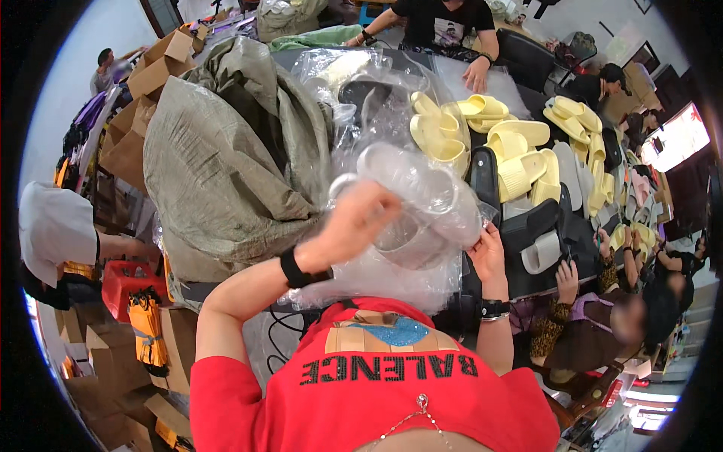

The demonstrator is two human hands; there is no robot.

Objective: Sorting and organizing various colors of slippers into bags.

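Observation:
A pair of pale grey-white slippers lies in a clear plastic bag in front of me. My right hand pinches the bag's right edge beside a slipper. Over the left part of the slippers is my left hand, its fingers bent and smeared by motion; whether it grips anything does not show. Under the slippers, more clear plastic bags are spread near the table's front edge. Pairs of pale yellow slippers sit just beyond, to the right.
A large grey-green woven sack stands at the left. Black slippers crowd the table at right. People work across the table and along the right side. Cardboard boxes and a red jerrycan are at the lower left.

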